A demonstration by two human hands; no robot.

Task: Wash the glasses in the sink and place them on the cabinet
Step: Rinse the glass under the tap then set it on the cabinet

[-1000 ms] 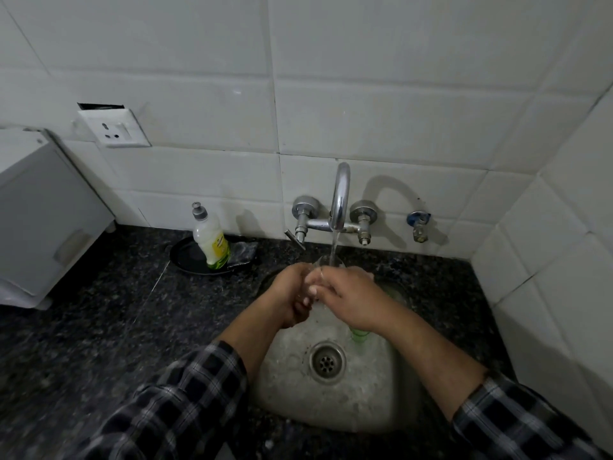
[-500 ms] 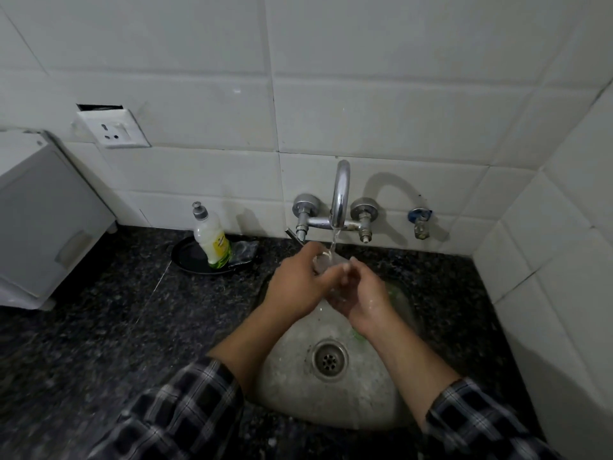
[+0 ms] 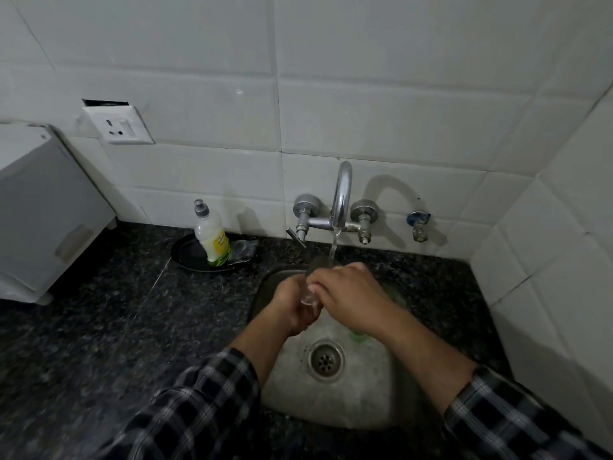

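A clear glass [image 3: 317, 265] stands upright between both hands over the steel sink [image 3: 331, 403], its rim under the stream running from the chrome tap [image 3: 341, 197]. My left hand [image 3: 293, 305] grips its lower part from the left. My right hand [image 3: 348, 295] wraps over the glass from the right, fingers curled on its side. Most of the glass is hidden by the hands. Something green [image 3: 358, 336] lies in the sink under my right wrist.
A dish soap bottle [image 3: 212, 240] stands on a black dish [image 3: 185, 255] left of the tap, beside a crumpled clear wrapper [image 3: 243, 252]. A grey appliance [image 3: 43, 207] sits at far left on the dark granite counter [image 3: 99, 327]. Tiled walls close the back and right.
The hands came back together lower in the sink: the right hand now covers the glass from the right, the left hand dropped beneath it. The glass stands more upright under the stream.
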